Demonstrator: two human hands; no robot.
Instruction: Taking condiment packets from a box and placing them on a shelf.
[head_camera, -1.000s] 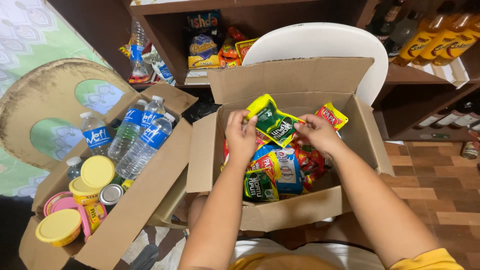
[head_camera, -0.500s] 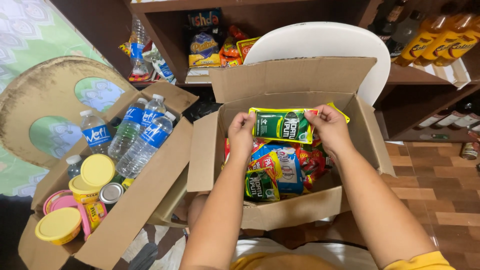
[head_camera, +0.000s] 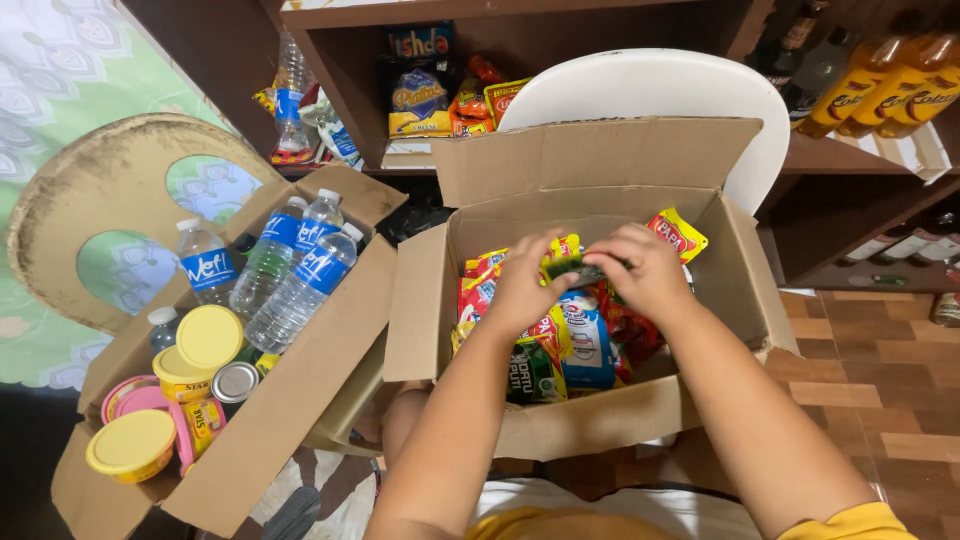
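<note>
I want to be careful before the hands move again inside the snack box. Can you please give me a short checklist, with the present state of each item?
1. Both hands on the packet: ok. The left hand and right hand both pinch the green packet.
2. Packet over the snack box, not outside it: ok.
3. Box flaps open and out of the way: ok.
4. Room left in the box: cannot tell; snack packets fill the part in view, and the hands hide the rest.
5. Box of bottles and tubs apart from the hands: ok, it is on the left side.
</note>
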